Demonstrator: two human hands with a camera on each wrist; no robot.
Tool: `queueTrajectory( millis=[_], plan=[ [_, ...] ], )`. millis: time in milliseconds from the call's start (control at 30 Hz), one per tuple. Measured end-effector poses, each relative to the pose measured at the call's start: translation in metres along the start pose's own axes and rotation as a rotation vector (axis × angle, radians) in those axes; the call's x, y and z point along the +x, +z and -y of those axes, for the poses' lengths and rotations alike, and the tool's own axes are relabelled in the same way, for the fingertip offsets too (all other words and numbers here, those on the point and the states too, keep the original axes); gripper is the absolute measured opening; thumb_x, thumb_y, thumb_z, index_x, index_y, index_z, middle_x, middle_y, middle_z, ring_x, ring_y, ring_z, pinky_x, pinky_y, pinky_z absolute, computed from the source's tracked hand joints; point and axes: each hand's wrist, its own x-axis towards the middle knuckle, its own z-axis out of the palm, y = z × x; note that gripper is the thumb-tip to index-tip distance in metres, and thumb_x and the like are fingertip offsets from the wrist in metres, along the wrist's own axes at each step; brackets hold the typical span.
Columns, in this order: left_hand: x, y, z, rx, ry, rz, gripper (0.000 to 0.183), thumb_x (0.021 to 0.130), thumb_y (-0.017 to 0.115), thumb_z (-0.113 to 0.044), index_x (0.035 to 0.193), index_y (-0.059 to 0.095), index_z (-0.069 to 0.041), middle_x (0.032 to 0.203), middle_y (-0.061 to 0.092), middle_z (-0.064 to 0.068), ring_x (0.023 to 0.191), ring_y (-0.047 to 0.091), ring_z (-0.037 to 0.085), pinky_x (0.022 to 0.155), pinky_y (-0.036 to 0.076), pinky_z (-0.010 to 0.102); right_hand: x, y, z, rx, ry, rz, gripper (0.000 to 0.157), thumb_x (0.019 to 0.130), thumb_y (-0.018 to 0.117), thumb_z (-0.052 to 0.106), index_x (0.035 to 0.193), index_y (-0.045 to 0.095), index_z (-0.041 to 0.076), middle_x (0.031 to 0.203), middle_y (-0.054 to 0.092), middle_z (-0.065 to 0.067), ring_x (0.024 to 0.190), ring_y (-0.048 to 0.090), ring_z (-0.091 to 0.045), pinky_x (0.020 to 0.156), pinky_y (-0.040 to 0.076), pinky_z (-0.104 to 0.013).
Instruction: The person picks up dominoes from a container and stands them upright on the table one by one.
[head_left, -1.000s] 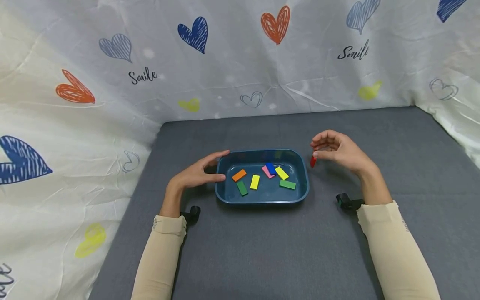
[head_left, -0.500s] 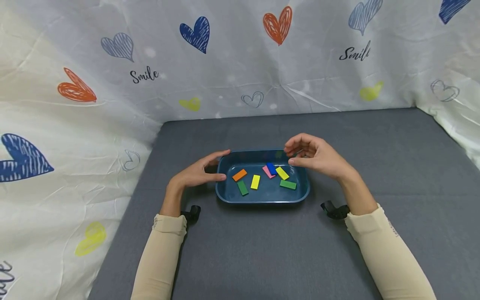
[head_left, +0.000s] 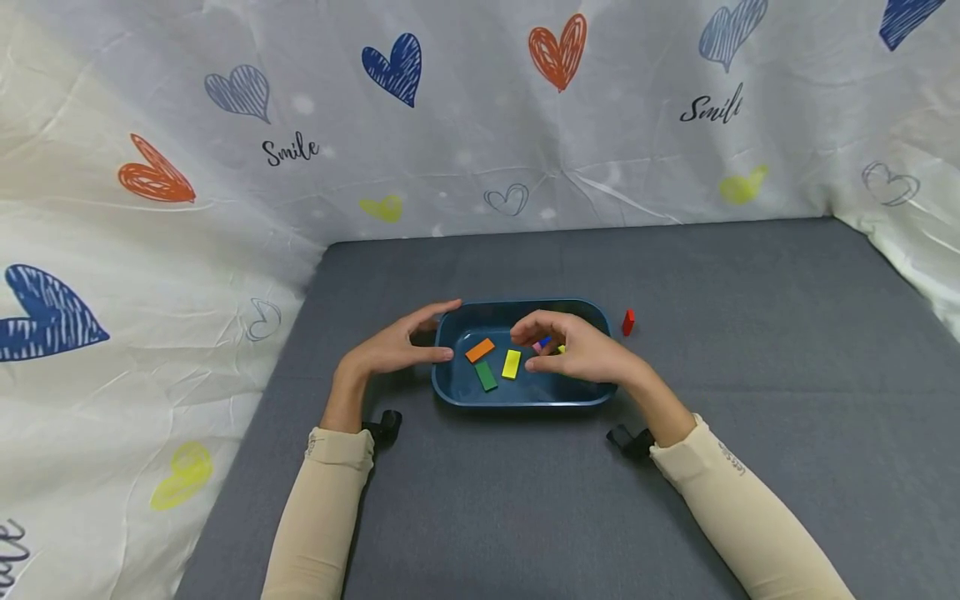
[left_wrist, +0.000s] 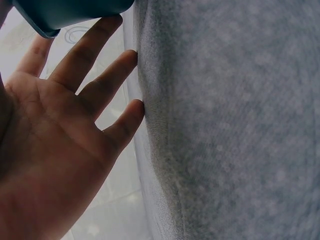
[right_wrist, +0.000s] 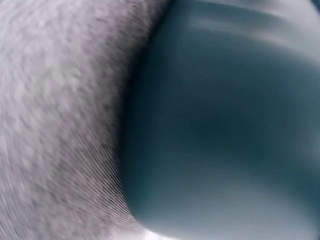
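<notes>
Tray (head_left: 525, 395) and red block (head_left: 628, 322) share the grey table (head_left: 480, 500), the block just outside the tray's right end, near the rim but apart from it. At the tray's left end is the left hand (head_left: 393, 346), thumb and fingers spread, the thumb at the rim and a finger at the far left corner; in the left wrist view the fingers reach out straight. Over the tray's right half hangs the right hand (head_left: 577, 346), fingers loosely bent, the thumb apart from them, with nothing seen in its grip. Inside the tray, an orange block (head_left: 480, 350) lies flat just beside a green block (head_left: 486, 376), with a yellow block (head_left: 511, 364) to their right. Partly covered by the right hand are a pink block (head_left: 537, 347), a blue block (head_left: 545, 342) and a second yellow block (head_left: 562, 350). Cream sleeves (head_left: 318, 508) cover the forearms, and a white backdrop (head_left: 465, 125) printed with hearts rises beyond. The right wrist view is blurred, mostly filled by the tray's wall.
</notes>
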Motion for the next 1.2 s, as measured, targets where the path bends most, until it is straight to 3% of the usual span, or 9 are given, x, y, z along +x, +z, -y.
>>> queueTrajectory(
  millis=[233, 433, 733, 967, 1200],
  plan=[
    [-0.001, 0.000, -0.001, 0.005, 0.010, 0.006, 0.079, 0.094, 0.075, -0.032, 0.158, 0.030, -0.043, 0.169, 0.023, -0.004, 0.153, 0.030, 0.040, 0.118, 0.029, 0.068, 0.003, 0.007, -0.003, -0.095, 0.041, 0.063, 0.050, 0.092, 0.073, 0.001, 0.139, 0.055, 0.000, 0.143, 0.059, -0.018, 0.131, 0.058, -0.033, 0.103, 0.052, -0.052],
    [-0.002, 0.002, 0.000, -0.002, 0.023, 0.008, 0.080, 0.095, 0.074, -0.030, 0.160, 0.029, -0.039, 0.170, 0.022, -0.004, 0.153, 0.029, 0.040, 0.117, 0.031, 0.068, 0.009, 0.012, -0.005, -0.167, 0.068, 0.119, 0.057, 0.094, 0.072, 0.005, 0.146, 0.050, 0.003, 0.151, 0.053, -0.016, 0.136, 0.054, -0.033, 0.104, 0.051, -0.051],
    [-0.002, 0.001, -0.002, -0.002, 0.024, 0.008, 0.080, 0.095, 0.075, -0.031, 0.160, 0.030, -0.038, 0.169, 0.022, -0.003, 0.152, 0.031, 0.040, 0.115, 0.034, 0.068, 0.006, 0.009, -0.003, -0.176, 0.072, 0.088, 0.061, 0.093, 0.072, 0.003, 0.148, 0.047, 0.003, 0.145, 0.057, -0.017, 0.120, 0.061, -0.032, 0.095, 0.054, -0.048],
    [-0.002, 0.000, -0.003, 0.001, 0.031, 0.008, 0.080, 0.095, 0.075, -0.030, 0.160, 0.030, -0.037, 0.169, 0.022, -0.002, 0.152, 0.030, 0.040, 0.116, 0.031, 0.069, 0.007, 0.015, -0.003, -0.172, 0.056, 0.170, 0.067, 0.093, 0.072, 0.004, 0.153, 0.043, 0.006, 0.155, 0.049, -0.013, 0.137, 0.052, -0.031, 0.099, 0.052, -0.047],
    [0.000, 0.001, 0.000, 0.003, 0.018, 0.001, 0.080, 0.094, 0.075, -0.033, 0.160, 0.030, -0.039, 0.169, 0.023, -0.003, 0.152, 0.031, 0.040, 0.116, 0.033, 0.068, 0.006, 0.016, -0.004, -0.164, 0.062, 0.170, 0.065, 0.093, 0.071, 0.003, 0.152, 0.045, 0.007, 0.144, 0.057, -0.014, 0.128, 0.057, -0.030, 0.088, 0.052, -0.037]
  ],
)
